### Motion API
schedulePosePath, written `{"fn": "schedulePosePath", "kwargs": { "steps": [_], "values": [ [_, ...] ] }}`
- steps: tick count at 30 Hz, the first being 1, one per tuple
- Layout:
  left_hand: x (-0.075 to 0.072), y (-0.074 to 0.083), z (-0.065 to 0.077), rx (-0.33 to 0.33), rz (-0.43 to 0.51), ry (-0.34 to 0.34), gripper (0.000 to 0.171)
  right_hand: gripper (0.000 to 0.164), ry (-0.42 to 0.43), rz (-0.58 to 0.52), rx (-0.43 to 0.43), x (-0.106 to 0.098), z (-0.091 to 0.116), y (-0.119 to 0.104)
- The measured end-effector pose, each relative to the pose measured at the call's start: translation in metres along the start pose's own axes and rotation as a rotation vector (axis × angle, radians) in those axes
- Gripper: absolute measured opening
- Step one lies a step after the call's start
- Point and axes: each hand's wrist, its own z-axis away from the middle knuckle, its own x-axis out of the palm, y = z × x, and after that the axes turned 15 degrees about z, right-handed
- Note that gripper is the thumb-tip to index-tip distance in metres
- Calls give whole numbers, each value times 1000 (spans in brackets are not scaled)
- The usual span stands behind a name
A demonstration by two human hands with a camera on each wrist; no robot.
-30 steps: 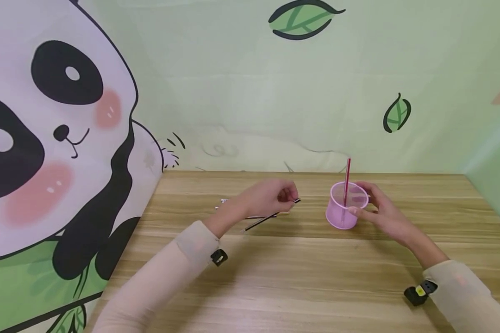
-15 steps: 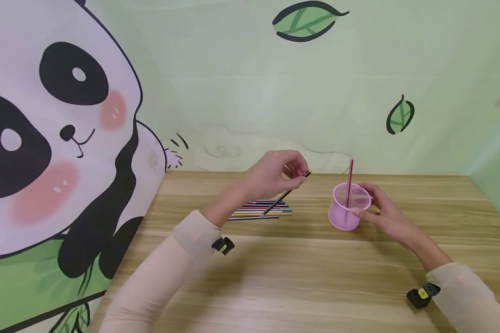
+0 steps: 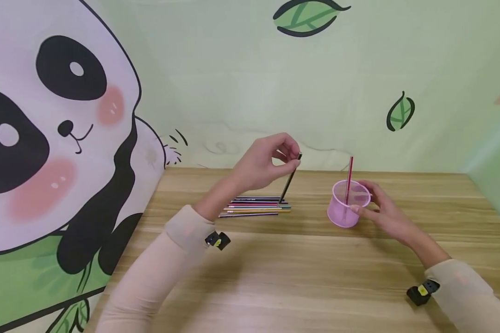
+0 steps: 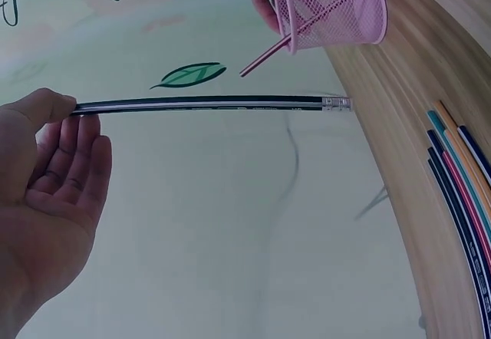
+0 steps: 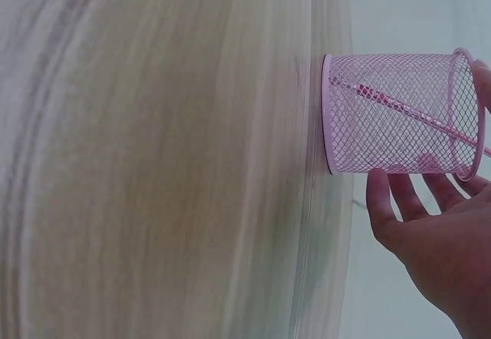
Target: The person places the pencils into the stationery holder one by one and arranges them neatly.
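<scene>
My left hand pinches a dark striped pencil near its top end between thumb and fingers. The pencil slants downward, its silver ferrule at the low end, over a row of loose pencils on the table. To the right, a pink mesh pen holder stands upright with one red pencil leaning in it and rising above the rim. My right hand holds the pen holder from its right side, thumb at the near rim and fingers around the far side.
The loose pencils, in black, red, teal and yellow, lie side by side left of the pen holder. The wooden table ends at a green wall cloth printed with a panda and leaves.
My left hand has risen with the pencil, which has turned from nearly flat to steep, its low end now over the row. My right hand and the pen holder stay in place.
</scene>
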Motion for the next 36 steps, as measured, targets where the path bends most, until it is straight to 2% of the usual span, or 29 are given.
{"fn": "schedulePosePath", "kwargs": {
  "steps": [9,15,19,24,29,36],
  "values": [
    [-2,7,-4,-5,65,49,13,80,2,35,-6,-10,3,4],
    [0,8,-9,15,119,102,13,80,1,16,-14,-6,1,4],
    [5,7,-15,32,201,140,14,79,12,7,-31,-2,-2,2],
    [24,3,-24,81,317,185,14,79,11,-21,-21,0,-2,2],
    [49,-5,-34,134,377,215,15,81,9,-26,-2,-1,1,3],
    [72,-21,-40,134,418,247,16,83,-5,-26,-3,-1,1,2]
  ]
}}
